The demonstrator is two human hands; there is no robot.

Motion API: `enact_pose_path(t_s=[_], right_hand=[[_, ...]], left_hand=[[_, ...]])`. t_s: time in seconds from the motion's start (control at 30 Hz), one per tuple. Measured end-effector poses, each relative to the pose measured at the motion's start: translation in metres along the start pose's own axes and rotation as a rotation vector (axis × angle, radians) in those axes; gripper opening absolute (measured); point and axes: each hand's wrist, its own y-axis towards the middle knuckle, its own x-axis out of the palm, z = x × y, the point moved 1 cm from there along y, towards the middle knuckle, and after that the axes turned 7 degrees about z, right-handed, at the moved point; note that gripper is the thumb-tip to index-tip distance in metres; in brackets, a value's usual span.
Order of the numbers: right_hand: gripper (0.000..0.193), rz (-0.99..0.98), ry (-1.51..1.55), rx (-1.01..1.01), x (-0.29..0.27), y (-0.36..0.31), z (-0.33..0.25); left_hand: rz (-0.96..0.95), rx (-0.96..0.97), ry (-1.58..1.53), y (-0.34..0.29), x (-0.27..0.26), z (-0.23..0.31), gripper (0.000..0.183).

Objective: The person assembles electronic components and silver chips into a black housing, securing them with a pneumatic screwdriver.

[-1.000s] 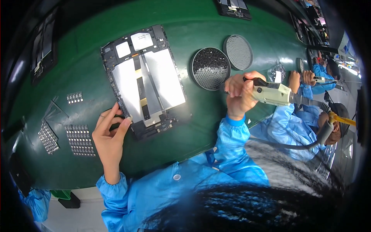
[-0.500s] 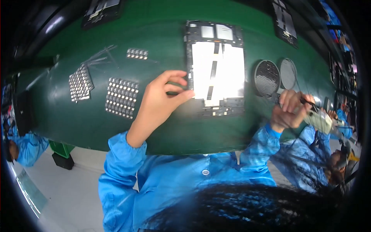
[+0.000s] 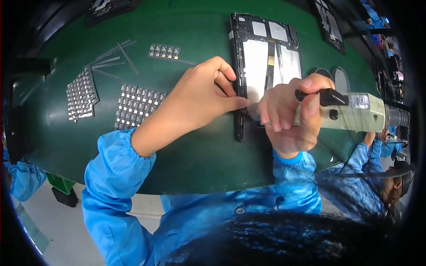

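Observation:
An opened tablet (image 3: pixel 257 62), with silver battery panels and a dark frame, lies in front of me on the green table. My left hand (image 3: pixel 199 91) has its thumb and fingers closed on the tablet's left edge. In my right hand (image 3: pixel 290 122) is a pale electric screwdriver (image 3: pixel 353 113) with a black lever, lying roughly sideways above the tablet's lower part. The fingers wrap its front end, and its tip points left toward my left thumb. Whether that tip touches the tablet I cannot tell; the hand covers much of the tablet's lower right.
Left of the tablet lie sheets of small dark parts (image 3: pixel 135 104), a stack of similar sheets (image 3: pixel 82 95), a short strip (image 3: pixel 164 52) and loose clear strips (image 3: pixel 108 62). Two round dishes (image 3: pixel 341 80) stand right. More tablets (image 3: pixel 328 26) lie at the far edge. A co-worker (image 3: pixel 377 190) sits at right.
My right hand has come left with the screwdriver, from beside the dishes to over the tablet's lower part. In the picture, the tablet and dishes sit farther right; my left hand remains at the tablet's edge.

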Motion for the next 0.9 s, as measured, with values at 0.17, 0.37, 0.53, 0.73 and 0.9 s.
enact_pose_path(t_s=[0.17, 0.37, 0.53, 0.73, 0.9], right_hand=[[0.025, -0.159, 0.111, 0.004, -0.002, 0.002, -0.002], [0.024, -0.295, 0.109, -0.017, -0.004, 0.007, 0.002], [0.024, -0.317, 0.1, -0.016, -0.002, 0.006, 0.004], [0.022, -0.178, 0.16, 0.018, 0.003, 0.003, 0.005], [0.023, -0.075, 0.067, 0.034, 0.006, -0.004, 0.006]], left_hand=[[0.0, 0.037, -0.008, -0.002, 0.0, -0.003, 0.039], [0.015, 0.061, -0.004, -0.001, 0.0, -0.006, 0.038], [0.016, 0.064, -0.006, -0.001, 0.001, -0.005, 0.038], [0.014, 0.052, -0.01, -0.004, 0.001, -0.004, 0.036], [0.0, 0.03, -0.003, -0.003, 0.001, -0.006, 0.035]])
